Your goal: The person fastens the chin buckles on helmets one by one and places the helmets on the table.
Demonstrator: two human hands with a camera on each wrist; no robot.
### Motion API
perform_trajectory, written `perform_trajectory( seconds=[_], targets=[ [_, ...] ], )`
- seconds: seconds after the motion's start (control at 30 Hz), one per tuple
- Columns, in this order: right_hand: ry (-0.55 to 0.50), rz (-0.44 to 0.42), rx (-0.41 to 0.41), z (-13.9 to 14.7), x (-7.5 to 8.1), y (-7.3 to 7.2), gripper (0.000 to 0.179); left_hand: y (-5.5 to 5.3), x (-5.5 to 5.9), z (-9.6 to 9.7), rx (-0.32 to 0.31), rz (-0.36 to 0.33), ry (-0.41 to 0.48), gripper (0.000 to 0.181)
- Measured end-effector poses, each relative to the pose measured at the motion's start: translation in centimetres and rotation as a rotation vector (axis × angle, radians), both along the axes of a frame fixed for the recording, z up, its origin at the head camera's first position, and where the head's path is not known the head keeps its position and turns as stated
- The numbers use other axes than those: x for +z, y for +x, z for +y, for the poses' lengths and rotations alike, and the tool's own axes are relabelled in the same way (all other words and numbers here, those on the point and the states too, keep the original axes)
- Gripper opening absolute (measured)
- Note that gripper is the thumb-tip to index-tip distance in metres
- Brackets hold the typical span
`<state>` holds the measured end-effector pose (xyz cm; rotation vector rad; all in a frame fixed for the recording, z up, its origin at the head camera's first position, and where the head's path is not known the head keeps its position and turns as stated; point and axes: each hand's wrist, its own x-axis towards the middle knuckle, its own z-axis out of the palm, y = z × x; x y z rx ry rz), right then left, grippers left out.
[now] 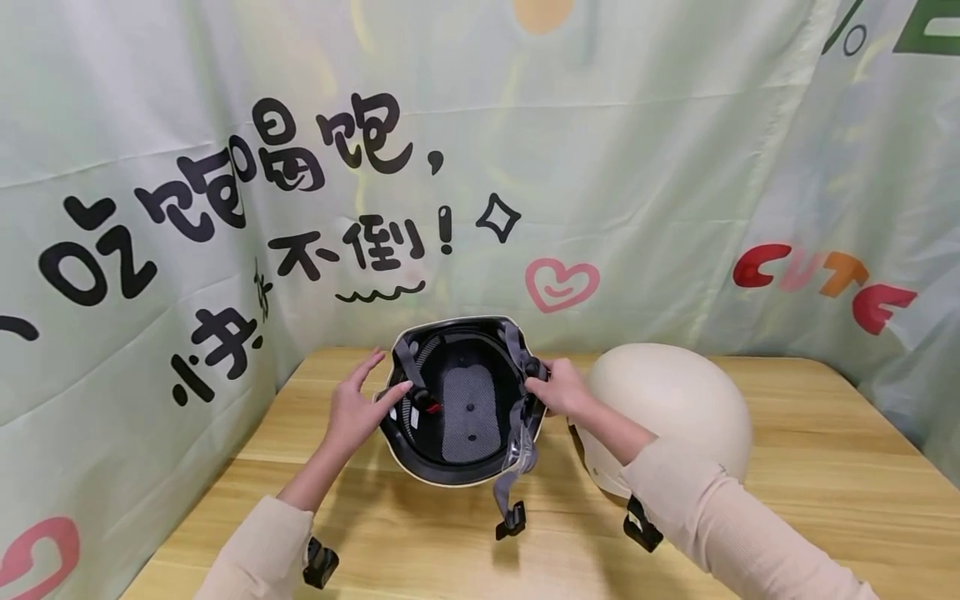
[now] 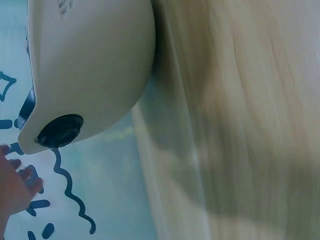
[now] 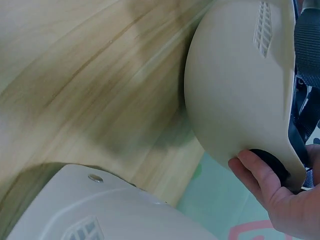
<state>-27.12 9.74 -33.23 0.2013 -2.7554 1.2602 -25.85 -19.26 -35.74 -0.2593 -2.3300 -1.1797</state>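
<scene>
A cream helmet [image 1: 471, 408] stands tilted on the table, its black padded inside turned toward me. My right hand [image 1: 558, 387] grips its right rim, thumb inside; in the right wrist view the fingers [image 3: 257, 172] lie on the shell by a black round piece. At the left rim my left hand [image 1: 360, 404] has its fingers spread, the thumb over the edge. In the left wrist view the hand [image 2: 17, 187] appears beside the shell near another black round piece [image 2: 61, 131]. Grey straps with a black buckle [image 1: 512, 521] hang from the helmet's right side.
A second cream helmet [image 1: 675, 408] sits dome up on the right, partly behind my right forearm, a black buckle [image 1: 642, 525] near it. The wooden table [image 1: 832, 467] meets a printed curtain [image 1: 660, 183] at the back and left. A black object [image 1: 321, 563] shows by my left sleeve.
</scene>
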Motion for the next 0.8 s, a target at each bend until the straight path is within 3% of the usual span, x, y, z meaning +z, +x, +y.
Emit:
perform_trajectory(
  seconds=[0.1, 0.23, 0.6, 0.8],
  targets=[
    [0.025, 0.02, 0.006, 0.1, 0.3, -0.1, 0.011, 0.0, 0.0, 0.0, -0.031, 0.166, -0.106, 0.064],
    [0.047, 0.054, 0.031, 0.2, 0.9, -0.1, 0.009, -0.1, -0.1, 0.0, -0.102, 0.279, -0.24, 0.067],
    [0.162, 0.09, 0.111, 0.1, 3.1, -0.1, 0.012, -0.2, -0.8, 0.5, -0.244, 0.401, -0.481, 0.065],
    [0.189, 0.061, 0.157, 0.1, 3.8, 0.0, 0.008, -0.2, -1.1, 1.2, -0.325, 0.354, -0.541, 0.061]
  ],
)
